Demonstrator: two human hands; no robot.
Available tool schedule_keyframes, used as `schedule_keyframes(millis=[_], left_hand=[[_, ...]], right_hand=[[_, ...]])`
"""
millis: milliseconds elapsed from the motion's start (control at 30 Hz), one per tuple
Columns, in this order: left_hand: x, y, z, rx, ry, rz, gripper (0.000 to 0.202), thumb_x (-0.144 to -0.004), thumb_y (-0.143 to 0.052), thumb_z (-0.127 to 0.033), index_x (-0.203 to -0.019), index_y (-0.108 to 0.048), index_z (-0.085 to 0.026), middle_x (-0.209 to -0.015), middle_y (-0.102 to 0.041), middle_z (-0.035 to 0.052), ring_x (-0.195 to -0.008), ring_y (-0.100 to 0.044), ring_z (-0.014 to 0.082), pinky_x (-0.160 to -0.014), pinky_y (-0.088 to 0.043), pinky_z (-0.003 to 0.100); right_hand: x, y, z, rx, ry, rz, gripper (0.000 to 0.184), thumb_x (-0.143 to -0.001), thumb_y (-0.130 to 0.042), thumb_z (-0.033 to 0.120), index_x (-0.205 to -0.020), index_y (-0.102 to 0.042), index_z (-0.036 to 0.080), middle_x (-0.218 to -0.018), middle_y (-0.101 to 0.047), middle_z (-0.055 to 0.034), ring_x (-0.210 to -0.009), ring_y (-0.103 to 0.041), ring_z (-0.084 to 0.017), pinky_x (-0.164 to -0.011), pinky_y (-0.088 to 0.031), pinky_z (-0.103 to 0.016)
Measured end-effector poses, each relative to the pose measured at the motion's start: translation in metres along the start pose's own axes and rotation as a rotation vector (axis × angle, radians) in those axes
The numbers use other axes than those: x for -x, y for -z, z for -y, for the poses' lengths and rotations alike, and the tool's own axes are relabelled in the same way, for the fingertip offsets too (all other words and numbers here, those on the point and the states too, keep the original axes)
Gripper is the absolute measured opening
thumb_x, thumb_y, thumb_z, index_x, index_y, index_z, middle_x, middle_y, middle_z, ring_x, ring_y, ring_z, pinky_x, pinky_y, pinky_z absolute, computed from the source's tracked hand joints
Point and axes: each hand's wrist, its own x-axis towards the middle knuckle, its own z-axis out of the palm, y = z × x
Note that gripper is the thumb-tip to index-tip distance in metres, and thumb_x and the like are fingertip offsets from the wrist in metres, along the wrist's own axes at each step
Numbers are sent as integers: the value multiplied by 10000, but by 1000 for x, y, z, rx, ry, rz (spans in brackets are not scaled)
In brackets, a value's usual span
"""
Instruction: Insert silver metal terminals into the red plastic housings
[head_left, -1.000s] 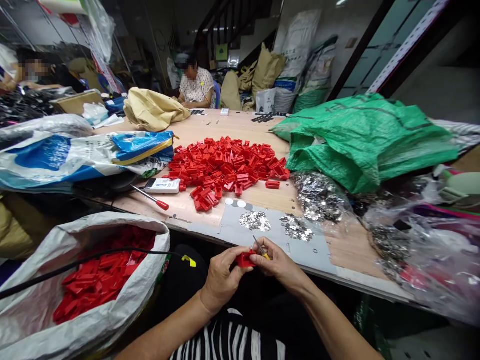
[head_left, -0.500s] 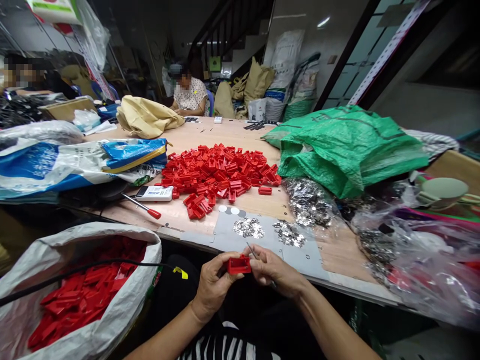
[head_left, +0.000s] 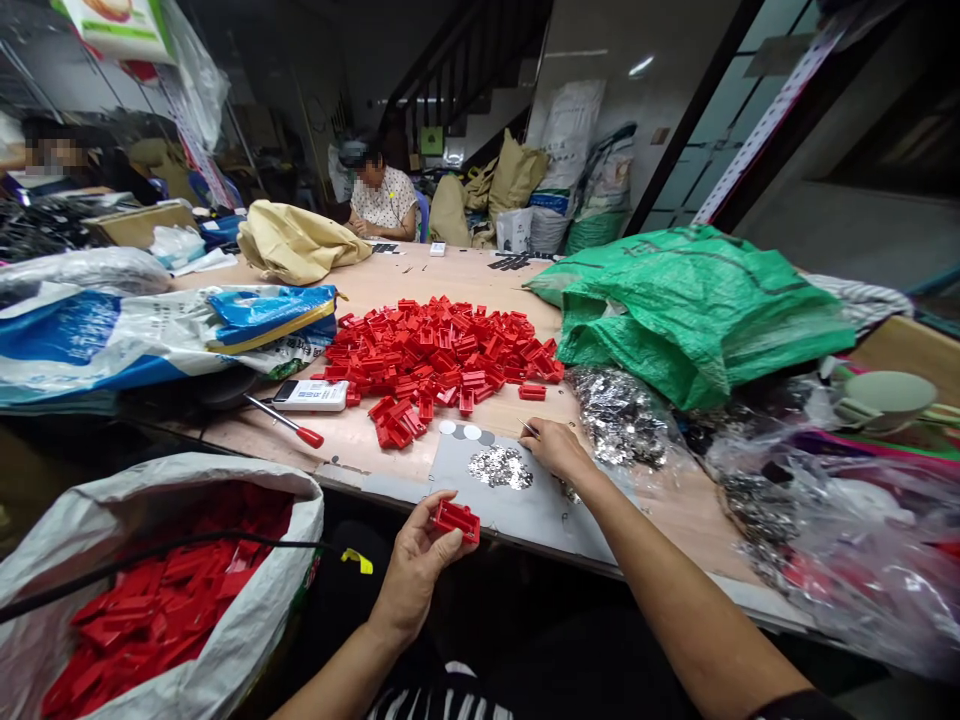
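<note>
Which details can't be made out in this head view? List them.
- Thin metal tool: most of it is hidden by the right hand.
- Red plastic part: its underside is hidden by the left hand.
- Silver metal pieces: too small to show their shape.
- Hands of the person across the table: too small to show what they hold.

Black-and-white striped top [head_left: 439, 704] at 6 o'clock, black sleeve hem [head_left: 802, 706] at 5 o'clock; left hand [head_left: 415, 572] and right hand [head_left: 555, 450] bare, forearms [head_left: 675, 590] uncovered.
</note>
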Motion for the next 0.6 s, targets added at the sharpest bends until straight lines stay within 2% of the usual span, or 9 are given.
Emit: schedule_keyframes(millis=[167,233,300,400,500,600], left_hand=[[-6,2,-2,77,14,-3,513,-732,-716,-314,-1219,-564,-256,-955,-660,40,-872,-646,166,-863,-527,381],[-9,2,-3,68,-1,-1,510,-750,-700,-300,-1237,-556,-252,-943,-664,36,-854,-646,152,-862,-522,359],[-12,2,-3,42,-21,-4,514,-756,-693,-283,-1249,-550,-245,-947,-672,34,-858,-643,148,-854,-519,338],[-15,0,-3,-44,-69,-2,515,-761,-684,-269,-1258,-551,-232,-998,-686,38,-908,-635,156,-880,-503,325],[-16,-3,-4,-172,-123,23,490,-767,-672,-272,-1244,-571,-223,-1012,-699,38,-930,-633,167,-907,-488,326],[-14,-5,-6,-295,-167,56,454,-773,-664,-277,-1219,-598,-225,-1034,-698,41,-940,-632,178,-898,-493,321]], right_hand=[[16,1,9,-94,60,-16,50,-797,-531,214,-765,-566,197,-728,-612,-15,-710,-547,-164,-636,-359,-250],[32,-2,18,-202,118,47,94,-822,-520,289,-790,-542,203,-731,-584,11,-652,-521,-136,-596,-373,-234],[53,-7,28,-427,163,175,163,-821,-537,365,-827,-518,203,-732,-548,30,-577,-469,-108,-529,-364,-220],[83,-15,41,-752,186,328,239,-788,-602,406,-856,-509,198,-769,-517,29,-600,-451,-100,-536,-368,-219],[102,-22,49,-866,176,341,272,-765,-642,427,-820,-516,193,-775,-508,25,-676,-472,-116,-612,-388,-234],[109,-26,51,-911,131,331,308,-755,-655,458,-806,-505,194,-729,-490,36,-650,-451,-112,-594,-368,-234]])
